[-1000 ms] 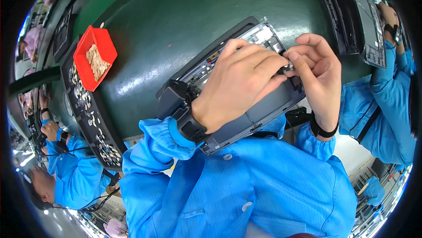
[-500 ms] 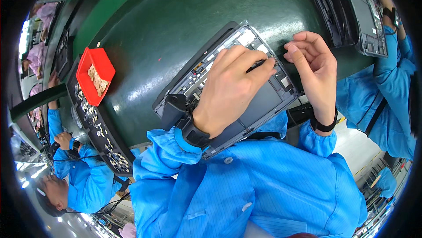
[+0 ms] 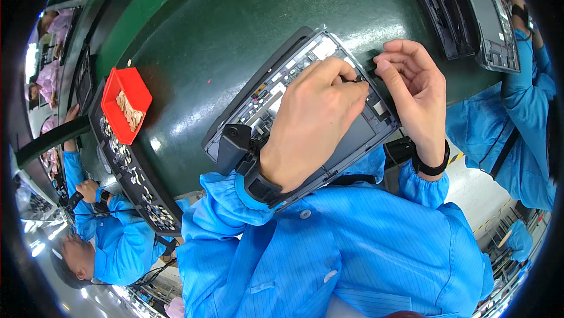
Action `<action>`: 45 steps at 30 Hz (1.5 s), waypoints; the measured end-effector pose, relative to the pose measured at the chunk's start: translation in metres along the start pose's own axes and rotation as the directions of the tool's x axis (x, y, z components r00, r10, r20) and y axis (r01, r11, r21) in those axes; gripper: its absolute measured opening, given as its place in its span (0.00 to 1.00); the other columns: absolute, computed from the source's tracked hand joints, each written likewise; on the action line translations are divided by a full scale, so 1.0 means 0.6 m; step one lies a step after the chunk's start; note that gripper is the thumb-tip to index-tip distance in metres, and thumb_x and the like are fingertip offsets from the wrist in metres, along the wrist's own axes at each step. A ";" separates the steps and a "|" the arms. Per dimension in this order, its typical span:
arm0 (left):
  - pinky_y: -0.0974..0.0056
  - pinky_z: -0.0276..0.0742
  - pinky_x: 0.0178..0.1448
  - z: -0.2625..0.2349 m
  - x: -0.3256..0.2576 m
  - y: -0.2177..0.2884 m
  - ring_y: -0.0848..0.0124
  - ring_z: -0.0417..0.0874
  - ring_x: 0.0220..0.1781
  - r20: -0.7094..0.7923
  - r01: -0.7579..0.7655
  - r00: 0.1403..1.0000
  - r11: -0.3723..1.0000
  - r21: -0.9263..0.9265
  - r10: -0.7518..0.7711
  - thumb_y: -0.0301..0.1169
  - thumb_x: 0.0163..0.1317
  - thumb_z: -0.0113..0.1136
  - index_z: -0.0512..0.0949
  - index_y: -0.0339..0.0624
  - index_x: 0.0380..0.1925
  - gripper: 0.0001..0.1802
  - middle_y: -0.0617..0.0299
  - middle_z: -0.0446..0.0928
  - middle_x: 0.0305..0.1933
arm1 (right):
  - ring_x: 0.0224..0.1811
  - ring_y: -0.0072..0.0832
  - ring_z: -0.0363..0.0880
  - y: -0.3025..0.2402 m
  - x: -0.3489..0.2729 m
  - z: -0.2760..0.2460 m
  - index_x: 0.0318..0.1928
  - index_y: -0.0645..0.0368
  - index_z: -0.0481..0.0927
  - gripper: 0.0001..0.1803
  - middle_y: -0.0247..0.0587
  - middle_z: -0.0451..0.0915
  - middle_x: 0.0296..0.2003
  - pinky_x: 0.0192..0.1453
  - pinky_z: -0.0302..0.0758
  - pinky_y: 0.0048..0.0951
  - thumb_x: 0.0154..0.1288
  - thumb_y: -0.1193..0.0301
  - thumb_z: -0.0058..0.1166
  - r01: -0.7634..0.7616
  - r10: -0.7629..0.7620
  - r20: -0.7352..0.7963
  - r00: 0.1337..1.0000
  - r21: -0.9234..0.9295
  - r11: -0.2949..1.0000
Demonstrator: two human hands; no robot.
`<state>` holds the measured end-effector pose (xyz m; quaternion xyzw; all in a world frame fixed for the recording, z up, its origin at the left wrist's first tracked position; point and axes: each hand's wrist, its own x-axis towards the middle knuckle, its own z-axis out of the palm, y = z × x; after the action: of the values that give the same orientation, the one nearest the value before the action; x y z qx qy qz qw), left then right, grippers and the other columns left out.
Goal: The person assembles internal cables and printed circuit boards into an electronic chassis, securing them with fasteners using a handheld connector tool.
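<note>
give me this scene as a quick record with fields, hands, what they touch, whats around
setting: dark green work surface
main item: opened flat electronic device, inner parts showing
left hand: lies palm down across the device, fingertips on its upper right part
right hand: at the device's right edge, fingers pinched beside the left fingertips; what they pinch is too small to tell
wrists: dark band on the right wrist
left side: red bin with small pale parts, beside a black tray
upper right: another opened device
people: co-workers in blue sleeves on both sides
</note>
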<state>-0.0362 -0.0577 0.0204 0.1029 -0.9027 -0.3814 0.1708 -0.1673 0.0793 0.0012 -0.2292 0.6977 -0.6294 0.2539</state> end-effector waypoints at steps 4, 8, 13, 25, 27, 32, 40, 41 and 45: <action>0.57 0.79 0.54 0.003 -0.004 0.007 0.61 0.83 0.52 -0.004 0.000 1.000 0.990 0.141 0.000 0.28 0.54 0.76 0.91 0.43 0.41 0.13 0.58 0.81 0.52 | 0.43 0.19 0.83 -0.001 -0.001 0.005 0.56 0.67 0.79 0.14 0.39 0.85 0.43 0.49 0.80 0.22 0.73 0.77 0.61 0.011 -0.011 0.000 1.000 -0.029 1.000; 0.42 0.65 0.74 -0.004 -0.025 0.036 0.50 0.66 0.78 0.089 0.017 0.995 0.932 0.363 -0.053 0.43 0.52 0.78 0.86 0.45 0.56 0.31 0.52 0.71 0.72 | 0.37 0.20 0.82 0.000 -0.002 -0.005 0.53 0.67 0.81 0.13 0.42 0.85 0.41 0.42 0.78 0.24 0.73 0.74 0.61 -0.085 0.095 0.088 0.992 -0.116 0.990; 0.35 0.54 0.82 0.012 -0.093 0.055 0.49 0.54 0.86 0.239 0.046 0.960 0.929 0.368 -0.143 0.45 0.48 0.78 0.63 0.28 0.74 0.57 0.42 0.57 0.82 | 0.38 0.44 0.80 -0.024 -0.025 0.024 0.46 0.65 0.83 0.13 0.48 0.78 0.35 0.42 0.76 0.38 0.70 0.67 0.64 0.233 -0.161 0.170 0.972 -0.630 0.741; 0.47 0.71 0.76 -0.067 -0.090 0.065 0.53 0.80 0.68 0.063 0.046 0.997 0.999 -0.025 -0.045 0.30 0.66 0.64 0.73 0.37 0.69 0.31 0.45 0.79 0.66 | 0.47 0.15 0.77 -0.037 0.040 0.038 0.58 0.56 0.76 0.11 0.30 0.82 0.46 0.52 0.73 0.19 0.81 0.69 0.53 -0.114 0.097 0.123 0.988 0.142 0.983; 0.47 0.71 0.75 -0.103 -0.105 0.059 0.55 0.83 0.65 -0.165 -0.049 0.984 0.993 0.108 0.067 0.35 0.67 0.68 0.76 0.41 0.67 0.29 0.51 0.82 0.63 | 0.48 0.16 0.76 -0.045 0.122 0.068 0.59 0.58 0.76 0.14 0.32 0.80 0.49 0.54 0.73 0.19 0.80 0.68 0.55 0.117 -0.125 0.084 0.989 0.090 0.989; 0.41 0.67 0.76 -0.097 -0.168 0.001 0.56 0.85 0.62 -0.241 0.099 0.966 0.995 0.025 -0.090 0.35 0.64 0.71 0.84 0.44 0.57 0.21 0.54 0.85 0.57 | 0.38 0.31 0.84 -0.102 0.363 0.246 0.67 0.59 0.65 0.26 0.44 0.80 0.45 0.26 0.84 0.35 0.78 0.61 0.57 0.068 -0.076 0.075 0.994 0.106 0.992; 0.47 0.62 0.78 -0.085 -0.245 -0.076 0.67 0.87 0.51 -0.447 0.234 0.870 0.972 0.007 -0.206 0.29 0.57 0.78 0.89 0.47 0.31 0.04 0.67 0.89 0.40 | 0.52 0.51 0.86 -0.132 0.577 0.371 0.49 0.59 0.89 0.29 0.59 0.88 0.45 0.60 0.80 0.45 0.70 0.44 0.56 0.500 -0.369 0.339 0.866 -0.562 0.659; 0.47 0.62 0.78 -0.085 -0.246 -0.072 0.67 0.87 0.51 -0.455 0.238 0.864 0.971 -0.006 -0.215 0.29 0.57 0.78 0.89 0.47 0.31 0.04 0.67 0.89 0.40 | 0.55 0.49 0.86 -0.121 0.620 0.336 0.52 0.56 0.88 0.31 0.54 0.88 0.51 0.62 0.80 0.46 0.67 0.41 0.56 0.446 -0.433 0.221 0.874 -0.719 0.533; 0.49 0.63 0.77 -0.092 -0.234 -0.077 0.70 0.88 0.47 -0.393 0.243 0.888 0.969 -0.037 -0.238 0.32 0.56 0.78 0.89 0.48 0.32 0.06 0.68 0.89 0.39 | 0.73 0.50 0.72 -0.145 0.726 0.159 0.67 0.65 0.78 0.59 0.59 0.74 0.70 0.74 0.72 0.48 0.54 0.24 0.58 0.021 -0.022 0.018 1.000 -0.984 0.179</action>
<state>0.1171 -0.0810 -0.0095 0.2896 -0.8324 -0.3649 0.3000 -0.4394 -0.2809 0.0514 -0.3483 0.9357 -0.0401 0.0391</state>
